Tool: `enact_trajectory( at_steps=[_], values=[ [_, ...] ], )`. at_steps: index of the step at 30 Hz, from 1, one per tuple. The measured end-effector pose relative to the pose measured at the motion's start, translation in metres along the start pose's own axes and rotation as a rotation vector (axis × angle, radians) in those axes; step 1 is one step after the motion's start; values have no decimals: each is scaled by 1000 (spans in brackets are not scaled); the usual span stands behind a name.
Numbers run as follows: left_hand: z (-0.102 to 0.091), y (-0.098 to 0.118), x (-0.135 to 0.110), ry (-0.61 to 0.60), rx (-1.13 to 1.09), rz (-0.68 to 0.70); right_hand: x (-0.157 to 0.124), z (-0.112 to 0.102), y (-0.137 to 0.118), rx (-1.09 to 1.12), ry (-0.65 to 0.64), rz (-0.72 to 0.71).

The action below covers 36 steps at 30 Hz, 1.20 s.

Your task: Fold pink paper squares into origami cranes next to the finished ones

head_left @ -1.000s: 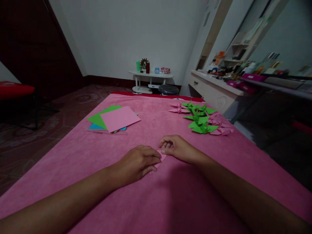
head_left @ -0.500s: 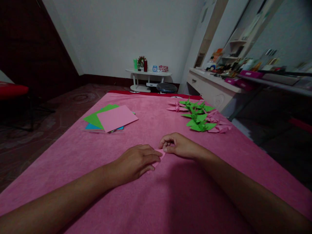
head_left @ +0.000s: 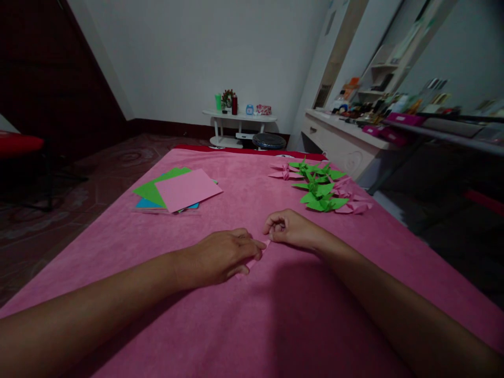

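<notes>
A small folded pink paper [head_left: 263, 247] lies on the pink cloth [head_left: 275, 315] between my two hands, mostly hidden under them. My left hand [head_left: 220, 254] lies over the piece with fingers pressed down on it. My right hand [head_left: 291, 229] pinches the piece's far tip with curled fingers. Both forearms rest low over the cloth.
A stack of pink, green and blue paper sheets [head_left: 177, 190] lies at the left. Several folded green and pink paper cranes [head_left: 321, 189] sit at the right. A white side table [head_left: 238, 123] stands by the far wall, and a cluttered dresser [head_left: 354, 136] is at the right.
My right hand has slid a little to the right and away, drawing along the paper's tip. My left hand stays pressed on the paper. The view has shifted slightly.
</notes>
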<state>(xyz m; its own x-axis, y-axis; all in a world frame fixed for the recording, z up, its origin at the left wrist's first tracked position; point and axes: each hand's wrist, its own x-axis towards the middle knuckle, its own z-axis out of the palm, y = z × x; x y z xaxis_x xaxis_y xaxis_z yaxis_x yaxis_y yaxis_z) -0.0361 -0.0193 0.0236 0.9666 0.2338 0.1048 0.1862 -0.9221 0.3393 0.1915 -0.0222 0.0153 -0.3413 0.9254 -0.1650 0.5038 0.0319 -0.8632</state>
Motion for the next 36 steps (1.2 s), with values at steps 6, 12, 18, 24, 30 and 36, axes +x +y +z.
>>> enact_trajectory(
  at_steps=[6, 12, 18, 24, 30, 36],
  values=[
    [-1, -2, 2, -11, 61, 53, 1, -5, 2, 115, 8, 14],
    [-5, -4, 10, -65, 120, 130, 2, -4, 1, 203, 29, 33],
    [-18, -2, 23, -167, 52, 103, 3, -3, 3, 226, 43, 57],
    [-14, -6, 19, -143, -128, -3, -2, 0, 2, 219, 129, 33],
    [6, -9, 0, 142, -290, -51, -9, 12, -3, 166, 200, -64],
    [13, -4, -11, 257, -326, -90, -9, 23, 1, -92, 159, -59]
  ],
)
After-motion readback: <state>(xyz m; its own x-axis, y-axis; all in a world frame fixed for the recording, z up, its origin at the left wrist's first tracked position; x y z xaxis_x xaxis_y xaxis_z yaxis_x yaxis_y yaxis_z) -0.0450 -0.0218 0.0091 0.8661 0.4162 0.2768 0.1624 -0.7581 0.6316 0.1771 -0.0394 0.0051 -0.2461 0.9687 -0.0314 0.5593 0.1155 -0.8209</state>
